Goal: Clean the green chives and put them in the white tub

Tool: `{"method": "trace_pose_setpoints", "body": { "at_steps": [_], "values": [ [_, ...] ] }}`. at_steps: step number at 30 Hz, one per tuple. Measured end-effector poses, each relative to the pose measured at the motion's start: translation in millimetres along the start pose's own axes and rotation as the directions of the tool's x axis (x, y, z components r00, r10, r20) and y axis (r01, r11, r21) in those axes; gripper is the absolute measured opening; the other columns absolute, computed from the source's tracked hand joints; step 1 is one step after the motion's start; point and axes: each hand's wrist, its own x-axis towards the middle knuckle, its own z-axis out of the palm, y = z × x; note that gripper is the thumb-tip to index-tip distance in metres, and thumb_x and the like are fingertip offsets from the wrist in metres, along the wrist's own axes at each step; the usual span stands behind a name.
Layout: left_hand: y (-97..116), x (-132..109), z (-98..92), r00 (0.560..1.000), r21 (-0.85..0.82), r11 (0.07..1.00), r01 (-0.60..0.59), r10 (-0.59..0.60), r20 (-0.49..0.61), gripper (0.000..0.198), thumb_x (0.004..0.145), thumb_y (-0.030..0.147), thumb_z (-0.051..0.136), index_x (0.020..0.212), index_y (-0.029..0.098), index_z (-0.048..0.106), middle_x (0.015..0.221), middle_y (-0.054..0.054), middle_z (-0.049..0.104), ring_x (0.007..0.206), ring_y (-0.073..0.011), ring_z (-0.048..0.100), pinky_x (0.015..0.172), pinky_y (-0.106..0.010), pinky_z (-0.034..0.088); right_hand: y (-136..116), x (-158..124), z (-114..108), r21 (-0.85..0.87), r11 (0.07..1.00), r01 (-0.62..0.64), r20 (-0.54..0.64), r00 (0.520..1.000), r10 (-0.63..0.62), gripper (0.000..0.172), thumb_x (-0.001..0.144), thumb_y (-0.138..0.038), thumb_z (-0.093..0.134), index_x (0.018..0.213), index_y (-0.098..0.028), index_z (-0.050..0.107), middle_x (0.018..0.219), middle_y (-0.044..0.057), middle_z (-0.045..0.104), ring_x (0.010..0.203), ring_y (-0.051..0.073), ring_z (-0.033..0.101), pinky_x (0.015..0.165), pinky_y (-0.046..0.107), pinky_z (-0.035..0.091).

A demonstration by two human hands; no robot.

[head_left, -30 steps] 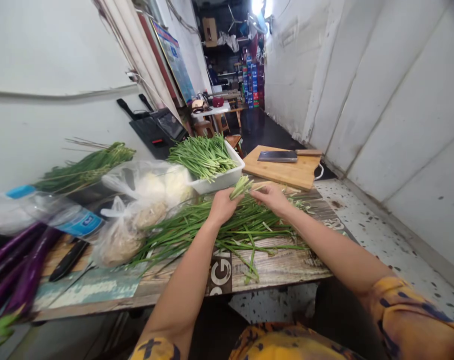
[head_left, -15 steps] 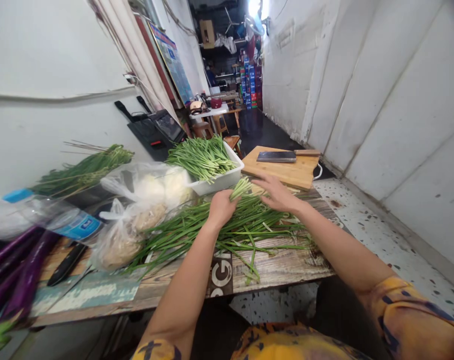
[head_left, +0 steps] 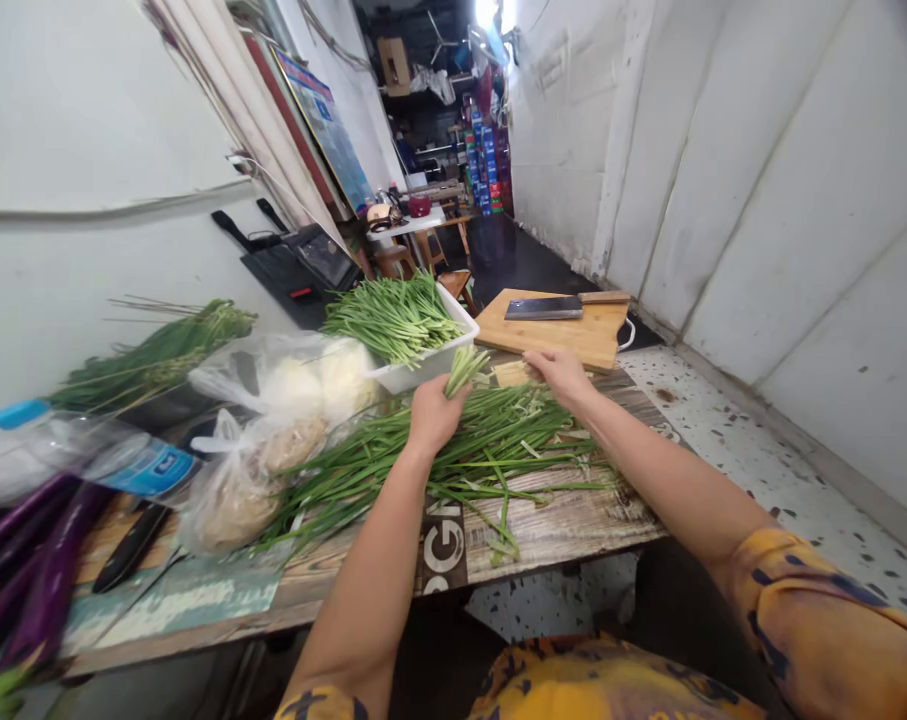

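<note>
My left hand (head_left: 433,412) is closed around a bunch of garlic chives (head_left: 464,370), their pale cut ends sticking up past the thumb. To its right, my right hand (head_left: 559,374) is pinched, fingertips together above pale scraps (head_left: 513,373); what it grips, if anything, is too small to tell. Under both hands a loose heap of garlic chives (head_left: 393,470) spreads across the wood-patterned table (head_left: 565,525). Just beyond, a white plastic tub (head_left: 430,365) holds a thick pile of chives with aligned ends.
A cleaver (head_left: 543,308) lies on a wooden cutting board (head_left: 498,326) at the back right. On the left are knotted plastic bags (head_left: 235,500), a large water bottle (head_left: 149,465), a black-handled knife (head_left: 130,548), purple eggplants (head_left: 63,570) and more greens (head_left: 153,350).
My right hand has gone from spread fingers near the bunch to a pinch a little farther right. The left hand still holds the chives, now tilted slightly. The camera view has shifted a bit.
</note>
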Motion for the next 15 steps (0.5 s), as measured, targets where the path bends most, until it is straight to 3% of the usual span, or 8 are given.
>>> {"method": "trace_pose_setpoints", "body": {
  "at_steps": [2, 4, 6, 8, 10, 12, 15],
  "values": [
    [-0.9, 0.4, -1.0, 1.0, -0.002, 1.0, 0.018, -0.018, -0.023, 0.026, 0.08, 0.038, 0.057, 0.075, 0.014, 0.065, 0.064, -0.001, 0.061, 0.062, -0.0145, 0.052, 0.062, -0.024, 0.036, -0.5, 2.9, -7.9, -0.214, 0.975, 0.061, -0.115, 0.99, -0.088, 0.04, 0.066, -0.054, 0.066, 0.058, -0.017, 0.055, 0.052, -0.002, 0.053, 0.052, 0.011, 0.044, 0.054, 0.025, 0.033],
    [-1.9, 0.7, -0.7, 0.999, -0.013, 1.0, 0.025, -0.025, -0.023, 0.025, 0.08, 0.037, 0.057, 0.076, 0.014, 0.065, 0.066, -0.001, 0.062, 0.064, -0.0151, 0.055, 0.063, -0.025, 0.038, -0.4, 2.7, -10.3, -0.445, 0.884, 0.145, -0.092, 0.974, -0.206, 0.039, 0.07, -0.053, 0.066, 0.059, -0.017, 0.054, 0.055, -0.002, 0.053, 0.055, 0.012, 0.046, 0.056, 0.025, 0.034],
    [-3.0, 0.7, 0.5, 1.0, -0.036, 0.999, 0.012, -0.013, -0.022, 0.022, 0.081, 0.034, 0.055, 0.079, 0.015, 0.066, 0.071, -0.002, 0.066, 0.067, -0.0157, 0.057, 0.067, -0.025, 0.04, 1.7, -0.1, -5.6, -0.581, 0.751, 0.313, 0.132, 0.947, -0.293, 0.031, 0.077, -0.046, 0.065, 0.069, -0.016, 0.061, 0.069, 0.001, 0.062, 0.068, 0.015, 0.054, 0.065, 0.026, 0.039],
    [-4.2, 0.8, 1.7, 0.999, -0.067, 0.998, -0.017, 0.014, -0.05, 0.02, 0.082, 0.029, 0.053, 0.087, 0.016, 0.067, 0.079, -0.003, 0.068, 0.072, -0.0161, 0.059, 0.071, -0.026, 0.043, 5.6, -4.3, 3.8, -0.627, 0.59, 0.509, 0.418, 0.859, -0.296, 0.02, 0.083, -0.035, 0.063, 0.086, -0.016, 0.067, 0.09, 0.006, 0.067, 0.086, 0.018, 0.058, 0.077, 0.028, 0.04],
    [-4.9, 0.9, 1.8, 0.996, -0.076, 0.996, -0.038, 0.032, -0.081, 0.023, 0.082, 0.027, 0.053, 0.097, 0.016, 0.066, 0.084, -0.004, 0.069, 0.074, -0.0164, 0.06, 0.073, -0.026, 0.044, 9.1, -8.4, 14.0, -0.664, 0.429, 0.613, 0.584, 0.783, -0.215, 0.021, 0.084, -0.028, 0.062, 0.1, -0.016, 0.069, 0.102, 0.01, 0.066, 0.098, 0.022, 0.057, 0.084, 0.031, 0.039],
    [-4.4, 1.0, 0.7, 0.996, -0.038, 0.998, -0.043, 0.039, -0.081, 0.026, 0.082, 0.027, 0.052, 0.102, 0.016, 0.065, 0.084, -0.005, 0.068, 0.075, -0.0172, 0.06, 0.073, -0.027, 0.045, 10.0, -11.3, 21.2, -0.733, 0.328, 0.595, 0.591, 0.797, -0.125, 0.024, 0.083, -0.028, 0.063, 0.103, -0.015, 0.069, 0.103, 0.013, 0.064, 0.1, 0.026, 0.056, 0.084, 0.033, 0.039],
    [-2.2, 0.9, -1.5, 0.994, 0.031, 0.997, -0.073, 0.076, -0.077, 0.029, 0.084, 0.032, 0.051, 0.101, 0.014, 0.066, 0.09, -0.007, 0.068, 0.082, -0.0191, 0.06, 0.078, -0.029, 0.044, 5.7, -12.4, 22.5, -0.798, 0.318, 0.511, 0.516, 0.853, -0.076, 0.015, 0.082, -0.021, 0.062, 0.092, -0.014, 0.071, 0.099, 0.014, 0.063, 0.094, 0.025, 0.057, 0.08, 0.032, 0.04]
  ]
}}
